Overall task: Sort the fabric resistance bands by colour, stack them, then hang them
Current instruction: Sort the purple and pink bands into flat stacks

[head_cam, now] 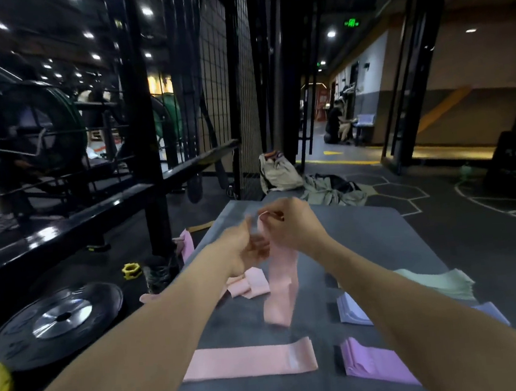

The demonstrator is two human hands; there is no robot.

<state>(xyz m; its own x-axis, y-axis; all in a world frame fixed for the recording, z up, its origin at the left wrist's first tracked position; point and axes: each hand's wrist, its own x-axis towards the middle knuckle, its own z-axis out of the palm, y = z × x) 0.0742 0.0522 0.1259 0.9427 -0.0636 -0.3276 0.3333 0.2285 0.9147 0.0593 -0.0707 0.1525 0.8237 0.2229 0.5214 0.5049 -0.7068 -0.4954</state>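
Limp pink fabric band [279,276] in right hand [288,227]

We are holding a pink band [279,276] up at mid-frame, our right hand [288,224] pinching its top, our left hand [244,247] blurred beside it, above the grey mat [383,246].

Pink bands [250,361], lilac stack [376,362], seemingly pale-green stack [441,281] (blurred), grey mat [365,231].

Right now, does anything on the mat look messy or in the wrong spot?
Yes. A pink fabric band droops over the grey mat's far left edge, and crumpled pink bands lie unstacked mid-mat.
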